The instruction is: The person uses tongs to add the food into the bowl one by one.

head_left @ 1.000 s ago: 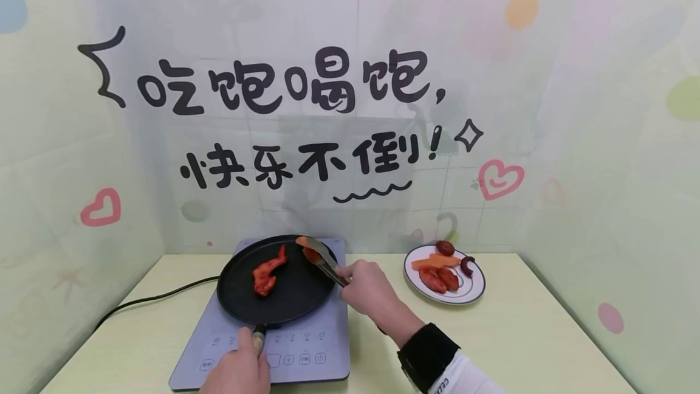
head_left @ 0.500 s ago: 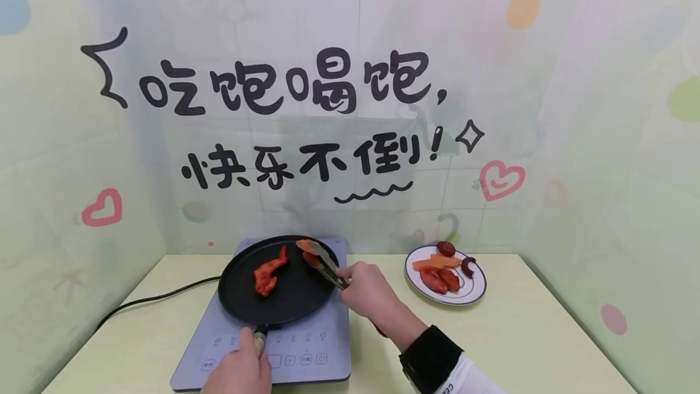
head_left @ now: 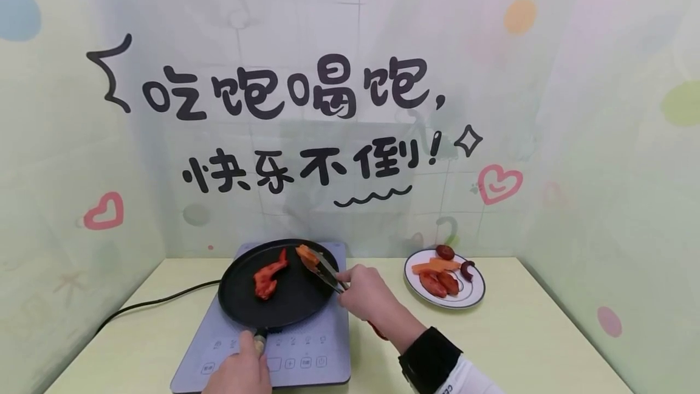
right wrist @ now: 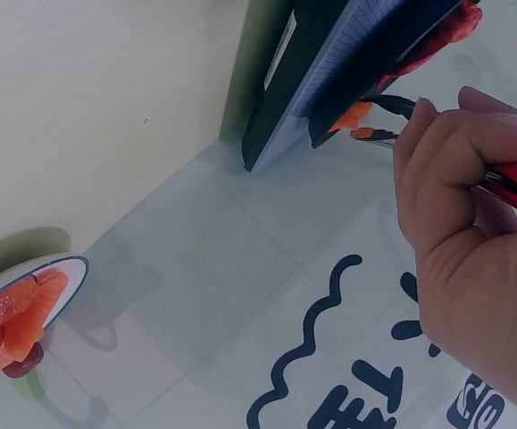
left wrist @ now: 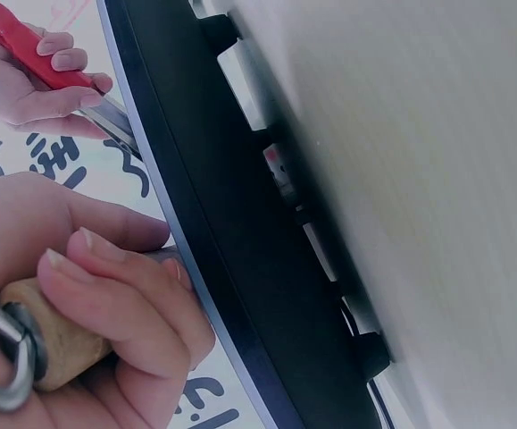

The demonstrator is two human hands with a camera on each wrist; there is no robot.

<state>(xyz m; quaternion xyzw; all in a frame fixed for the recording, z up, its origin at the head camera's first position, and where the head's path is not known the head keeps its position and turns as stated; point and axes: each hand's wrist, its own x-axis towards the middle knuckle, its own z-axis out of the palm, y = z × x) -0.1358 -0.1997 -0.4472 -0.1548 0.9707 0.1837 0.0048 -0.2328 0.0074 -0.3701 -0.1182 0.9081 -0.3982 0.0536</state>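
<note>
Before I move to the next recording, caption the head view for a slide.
Left hand grips the handle of a black pan; right hand holds tongs over it, beside a chicken wing.

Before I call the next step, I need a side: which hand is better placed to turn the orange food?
Probably the right hand: it holds the tongs, whose tips are at the orange food. The left hand is busy gripping the wooden handle of the pan.
</note>
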